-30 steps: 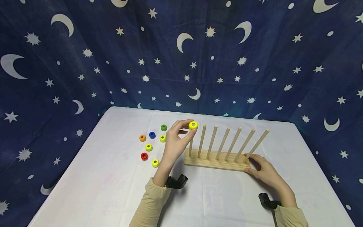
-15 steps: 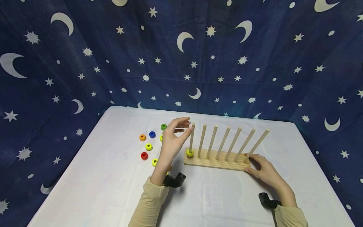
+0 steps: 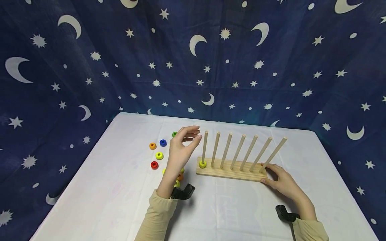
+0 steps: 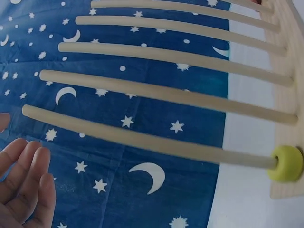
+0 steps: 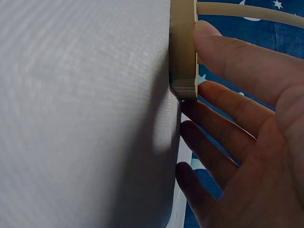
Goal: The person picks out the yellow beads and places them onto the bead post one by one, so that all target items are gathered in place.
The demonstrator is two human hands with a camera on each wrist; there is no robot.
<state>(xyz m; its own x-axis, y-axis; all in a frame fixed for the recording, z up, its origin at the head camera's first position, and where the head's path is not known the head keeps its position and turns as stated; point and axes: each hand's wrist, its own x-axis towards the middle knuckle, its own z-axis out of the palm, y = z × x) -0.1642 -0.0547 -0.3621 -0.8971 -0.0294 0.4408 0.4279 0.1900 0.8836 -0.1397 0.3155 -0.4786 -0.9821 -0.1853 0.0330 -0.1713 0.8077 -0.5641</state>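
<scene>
A wooden peg stand (image 3: 229, 173) with several upright pegs lies on the white-covered table. Around the foot of its leftmost peg (image 3: 204, 147) sits a yellow bead (image 3: 203, 164), also visible low on that peg in the left wrist view as a yellow bead (image 4: 287, 164). My left hand (image 3: 180, 150) hovers left of the peg's top, fingers loosely bent, thumb and fingertips apart, holding nothing. At the stand's right end my right hand (image 3: 281, 182) grips the base, thumb on the near side; the right wrist view shows its thumb (image 5: 228, 52) against the wood.
Left of the stand lie loose beads: red (image 3: 154, 165), orange (image 3: 152, 146), blue (image 3: 163, 143), yellow (image 3: 159, 155) and green (image 3: 174, 134). More yellow and orange beads (image 3: 180, 176) are partly hidden by the left forearm. A dark star-patterned cloth (image 3: 169, 83) hangs behind.
My left hand has let go of the yellow bead, which has dropped down the leftmost peg to the base. That hand has then drawn slightly left. The right hand stays put.
</scene>
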